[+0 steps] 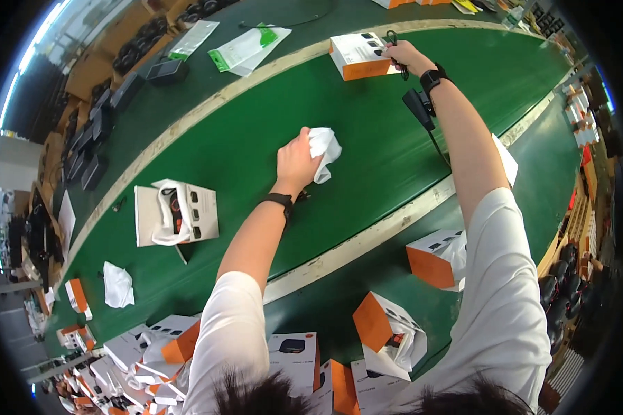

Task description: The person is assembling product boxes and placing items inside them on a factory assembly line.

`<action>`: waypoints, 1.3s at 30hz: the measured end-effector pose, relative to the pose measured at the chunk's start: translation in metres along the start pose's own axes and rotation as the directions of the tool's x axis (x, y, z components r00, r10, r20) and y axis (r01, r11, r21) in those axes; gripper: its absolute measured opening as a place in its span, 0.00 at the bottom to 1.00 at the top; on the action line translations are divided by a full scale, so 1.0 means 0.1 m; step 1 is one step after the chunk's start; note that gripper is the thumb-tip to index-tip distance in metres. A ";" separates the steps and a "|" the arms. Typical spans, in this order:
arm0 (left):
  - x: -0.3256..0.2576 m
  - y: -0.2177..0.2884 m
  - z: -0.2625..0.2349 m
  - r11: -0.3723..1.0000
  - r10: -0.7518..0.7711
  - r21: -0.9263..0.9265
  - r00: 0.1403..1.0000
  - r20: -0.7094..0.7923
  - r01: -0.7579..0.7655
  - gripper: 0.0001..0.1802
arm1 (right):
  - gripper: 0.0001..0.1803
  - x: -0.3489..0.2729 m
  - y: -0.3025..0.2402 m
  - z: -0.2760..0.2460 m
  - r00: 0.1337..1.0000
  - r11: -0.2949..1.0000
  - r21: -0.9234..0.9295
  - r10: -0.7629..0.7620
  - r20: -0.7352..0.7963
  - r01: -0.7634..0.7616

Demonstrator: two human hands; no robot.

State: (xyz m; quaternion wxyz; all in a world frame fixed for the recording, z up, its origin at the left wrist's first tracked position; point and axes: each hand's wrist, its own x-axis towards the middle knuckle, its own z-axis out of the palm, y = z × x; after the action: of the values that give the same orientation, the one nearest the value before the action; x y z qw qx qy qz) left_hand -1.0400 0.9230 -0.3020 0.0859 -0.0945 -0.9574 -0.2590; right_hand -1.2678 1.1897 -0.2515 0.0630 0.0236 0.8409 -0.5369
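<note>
My left hand [296,164] is closed on a crumpled white bag [325,151] over the green conveyor belt [249,142]. Farther off and to the right, my right hand [408,58] pinches a coiled black cable [392,39]. It is right beside a white and orange box [358,54] on the belt's far side. Close under my right wrist is a black power adapter [416,107], its cord trailing toward the near rail. Whether this adapter joins the cable in my fingers I cannot tell. Dark wristbands circle both wrists.
An open box [145,214] with white wrapping and a dark device stands left on the belt. Another white bag [118,285] lies nearer. More open boxes [432,266] line the near bench. Green-and-white plastic bags [249,50] and dark devices [166,72] rest beyond the far rail.
</note>
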 end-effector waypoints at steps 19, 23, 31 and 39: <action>-1.10 -0.02 -0.38 0.974 0.166 0.114 0.957 0.237 -0.197 0.22 | 0.16 -1.87 -0.49 1.28 0.809 0.994 0.022 0.074 0.583 -0.107; -1.51 -0.08 -0.61 0.916 0.163 0.308 0.941 0.296 -0.256 0.18 | 0.14 -2.20 -0.60 1.60 0.752 0.985 0.027 0.113 0.650 -0.171; -1.94 -0.13 -0.97 0.985 -0.102 0.171 0.907 0.409 0.033 0.20 | 0.14 -2.55 -0.86 2.18 0.775 0.987 -0.034 0.143 0.616 -0.156; -1.87 -0.04 -1.29 0.934 -0.321 0.036 0.786 0.529 0.357 0.26 | 0.14 -2.63 -0.95 2.78 0.718 0.995 -0.041 -0.039 0.695 0.093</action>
State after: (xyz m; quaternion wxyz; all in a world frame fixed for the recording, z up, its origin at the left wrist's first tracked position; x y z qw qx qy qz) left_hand -0.8451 0.8276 -0.2342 -0.2304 0.0087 -0.9361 -0.2657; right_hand -0.9948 0.9054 -0.2469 0.3544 -0.2111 0.7758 -0.4775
